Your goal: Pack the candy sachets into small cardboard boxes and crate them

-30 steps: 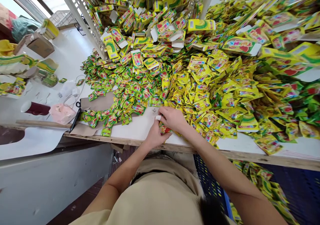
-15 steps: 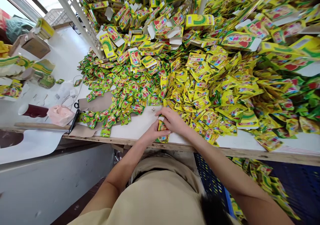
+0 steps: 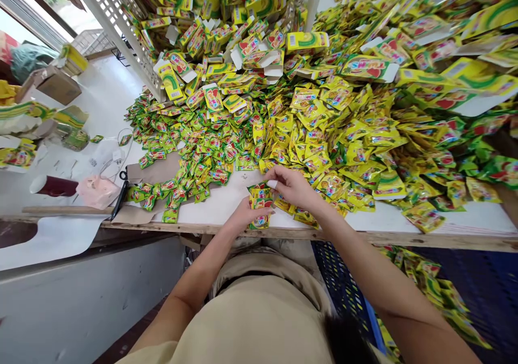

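Note:
My left hand (image 3: 243, 213) grips a small yellow and green printed packet (image 3: 259, 219) close to the table's front edge, its thumb lying across the front. At the packet's upper right corner is my right hand (image 3: 292, 187), fingers bent together in a pinch. Something white shows at its fingertips; I cannot make out what it is. Beyond my hands lies a heap of small green packets (image 3: 202, 153). To the right of it spreads a bigger heap of yellow packets (image 3: 319, 143).
Open printed boxes (image 3: 368, 67) lie on the heaps, below a white perforated crate (image 3: 117, 29). On the left are a dark red cup (image 3: 56, 186), a pink bag (image 3: 97, 190), a black-handled tool (image 3: 120, 198) and a glass jar (image 3: 75, 136). A blue crate (image 3: 340, 277) with packets stands below the table edge.
My right hand has shifted slightly right and up, uncovering more of the packet's top. The left hand still holds the packet. The view has turned slightly.

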Action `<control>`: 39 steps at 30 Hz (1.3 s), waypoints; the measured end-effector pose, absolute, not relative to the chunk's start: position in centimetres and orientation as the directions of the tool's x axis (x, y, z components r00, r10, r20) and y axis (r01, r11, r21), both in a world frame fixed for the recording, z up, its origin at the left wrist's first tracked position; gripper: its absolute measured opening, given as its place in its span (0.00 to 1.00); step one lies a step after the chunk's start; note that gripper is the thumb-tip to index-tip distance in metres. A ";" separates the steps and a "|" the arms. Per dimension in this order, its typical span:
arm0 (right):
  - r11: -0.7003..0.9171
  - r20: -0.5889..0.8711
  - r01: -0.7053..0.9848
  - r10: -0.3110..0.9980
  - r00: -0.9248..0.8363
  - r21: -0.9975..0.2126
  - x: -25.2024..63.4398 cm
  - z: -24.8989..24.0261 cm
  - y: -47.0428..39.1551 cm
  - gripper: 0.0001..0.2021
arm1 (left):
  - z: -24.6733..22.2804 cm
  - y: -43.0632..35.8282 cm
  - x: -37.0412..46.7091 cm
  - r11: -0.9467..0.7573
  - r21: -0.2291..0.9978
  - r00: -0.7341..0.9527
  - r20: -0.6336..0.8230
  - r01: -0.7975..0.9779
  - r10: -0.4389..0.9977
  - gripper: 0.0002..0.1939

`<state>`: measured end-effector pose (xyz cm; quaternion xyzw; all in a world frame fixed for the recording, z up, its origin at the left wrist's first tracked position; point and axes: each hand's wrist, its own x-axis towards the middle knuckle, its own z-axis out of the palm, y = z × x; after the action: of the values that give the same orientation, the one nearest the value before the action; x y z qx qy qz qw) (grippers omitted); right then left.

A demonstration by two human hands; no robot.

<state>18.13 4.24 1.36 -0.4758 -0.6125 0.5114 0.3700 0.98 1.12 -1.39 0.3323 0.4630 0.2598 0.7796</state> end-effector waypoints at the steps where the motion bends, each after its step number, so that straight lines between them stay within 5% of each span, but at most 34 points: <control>1: -0.016 -0.057 0.154 0.962 -0.267 -0.988 17.8 1.2 4.2 0.03 | -1.4 1.1 1.0 0.637 0.765 0.428 -0.547 -0.093 0.719 0.25; 5: -0.080 -0.103 0.106 0.967 -0.234 -0.991 17.1 1.0 4.0 0.03 | -1.7 1.0 1.0 0.611 0.787 0.392 -0.537 -0.088 0.747 0.24; 11: 0.127 -0.060 0.533 0.946 -0.319 -0.837 18.7 2.1 3.8 0.12 | -1.6 0.9 1.0 0.613 0.784 0.387 -0.539 -0.094 0.748 0.23; 16: 0.233 -0.057 0.593 0.902 -0.429 -0.771 19.7 3.2 4.0 0.19 | -1.5 1.0 1.0 0.612 0.787 0.407 -0.536 -0.077 0.740 0.23; 21: 0.412 0.174 0.624 0.897 -0.407 -0.664 19.1 3.4 3.8 0.17 | -1.9 1.1 1.0 0.617 0.784 0.434 -0.533 -0.070 0.726 0.22; 25: 0.475 0.083 0.685 0.849 -0.521 -0.553 18.7 3.4 3.0 0.16 | -2.1 1.2 0.9 0.599 0.799 0.473 -0.508 -0.054 0.720 0.20; 31: 0.450 0.107 0.613 0.852 -0.512 -0.649 18.8 3.1 2.7 0.19 | -1.8 1.3 1.0 0.585 0.810 0.518 -0.490 -0.027 0.701 0.19; 39: 0.325 -0.051 0.540 0.821 -0.568 -0.777 18.9 2.8 2.4 0.21 | -1.8 1.4 0.7 0.538 0.843 0.474 -0.469 -0.010 0.745 0.21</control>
<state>18.91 2.39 2.77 -0.4286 -0.7939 0.3921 0.1796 0.74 1.40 -1.77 0.4104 0.4476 0.2505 0.7540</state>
